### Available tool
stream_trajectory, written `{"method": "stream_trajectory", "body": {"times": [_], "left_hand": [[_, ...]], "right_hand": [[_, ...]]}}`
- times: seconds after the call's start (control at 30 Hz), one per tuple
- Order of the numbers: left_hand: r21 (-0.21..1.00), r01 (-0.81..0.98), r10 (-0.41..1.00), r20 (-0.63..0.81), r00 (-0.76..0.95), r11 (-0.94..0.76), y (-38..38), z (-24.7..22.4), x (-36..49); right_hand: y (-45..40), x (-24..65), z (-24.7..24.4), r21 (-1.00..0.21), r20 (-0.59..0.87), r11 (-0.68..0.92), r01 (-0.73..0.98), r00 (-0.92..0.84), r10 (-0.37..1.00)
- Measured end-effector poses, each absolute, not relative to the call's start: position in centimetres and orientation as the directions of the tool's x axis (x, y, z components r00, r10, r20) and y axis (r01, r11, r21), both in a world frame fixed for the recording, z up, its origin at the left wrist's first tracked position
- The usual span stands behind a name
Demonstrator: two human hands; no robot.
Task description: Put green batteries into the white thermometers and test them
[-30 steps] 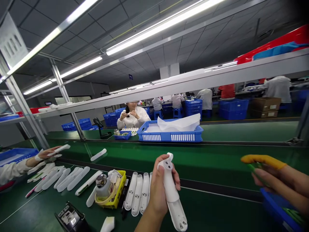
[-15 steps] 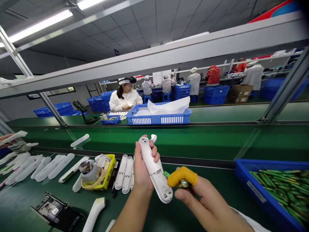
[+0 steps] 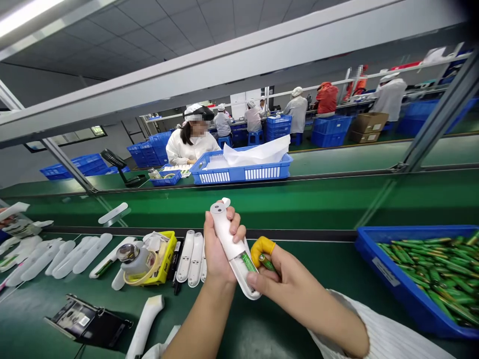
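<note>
My left hand is wrapped round a white remote control, its battery bay facing up. A small white piece pokes out behind the fingers of that hand; what it is I cannot tell. In the bay lies a green battery, and the thumb of my right hand touches its lower end. Another green battery is held in the curled fingers of the right hand, one of which wears a yellow finger cot.
A blue bin heaped with green batteries stands at right. To the left are white remotes, a yellow basket, a bottle with a metal top and a black device. A co-worker sits across the green belt.
My right hand has moved in against the remote, and one battery now lies in the bay that was bare before. The view has tilted slightly.
</note>
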State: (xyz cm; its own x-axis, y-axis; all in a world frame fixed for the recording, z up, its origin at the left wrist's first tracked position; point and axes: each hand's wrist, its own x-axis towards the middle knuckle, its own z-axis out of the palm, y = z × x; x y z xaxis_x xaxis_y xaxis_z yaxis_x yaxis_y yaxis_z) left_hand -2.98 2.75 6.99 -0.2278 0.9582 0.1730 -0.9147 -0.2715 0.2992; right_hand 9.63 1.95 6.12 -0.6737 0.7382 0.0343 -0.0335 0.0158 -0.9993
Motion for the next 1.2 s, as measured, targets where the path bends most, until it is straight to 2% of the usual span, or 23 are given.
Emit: {"method": "stream_trajectory", "body": {"times": [0.2,0.37,0.47,0.57,0.7,0.83,0.87,0.93,1.03,1.1,1.2], "left_hand": [[0.431,-0.821,0.927,0.204,-0.315,-0.374,2.8,7.0,-3.1],[0.508,-0.761,0.915,0.202,-0.349,-0.403,2.6,7.1,-2.8],[0.533,-0.731,0.904,0.226,-0.361,-0.426,2.4,7.0,-2.2],[0.542,-0.708,0.888,0.211,-0.408,-0.454,2.3,7.0,-1.9],[0.543,-0.651,0.826,0.163,-0.539,-0.531,2.3,7.0,-2.3],[0.523,-0.644,0.81,0.178,-0.558,-0.558,2.2,7.1,-2.5],[0.522,-0.648,0.819,0.202,-0.538,-0.554,2.1,7.1,-2.5],[0.541,-0.65,0.843,0.275,-0.462,-0.533,1.9,7.3,-2.4],[0.633,-0.619,0.883,0.379,-0.277,-0.465,1.6,7.5,-2.1],[0.705,-0.557,0.895,0.397,-0.204,-0.44,1.4,7.5,-2.1],[0.761,-0.47,0.894,0.391,-0.218,-0.448,1.3,7.3,-2.3]], "right_hand": [[2.4,11.9,7.6,-0.917,0.318,0.398,0.04,-0.531,0.785],[2.8,11.5,7.3,-0.921,0.342,0.39,-0.005,-0.489,0.802],[2.8,11.0,6.7,-0.884,0.361,0.456,0.102,-0.472,0.804],[2.7,10.9,6.5,-0.787,0.396,0.568,0.24,-0.508,0.765],[2.4,10.6,6.2,-0.603,0.522,0.759,0.246,-0.598,0.608],[2.5,10.2,5.5,-0.449,0.71,0.861,0.239,-0.489,0.506],[2.6,10.2,5.4,-0.454,0.735,0.859,0.237,-0.445,0.511],[2.9,10.3,5.4,-0.546,0.725,0.811,0.208,-0.368,0.583],[3.2,10.6,5.9,-0.789,0.559,0.61,0.079,-0.318,0.765],[3.2,10.7,6.3,-0.903,0.412,0.427,-0.047,-0.378,0.829],[3.1,10.8,6.8,-0.961,0.276,0.222,-0.166,-0.499,0.822]]}}
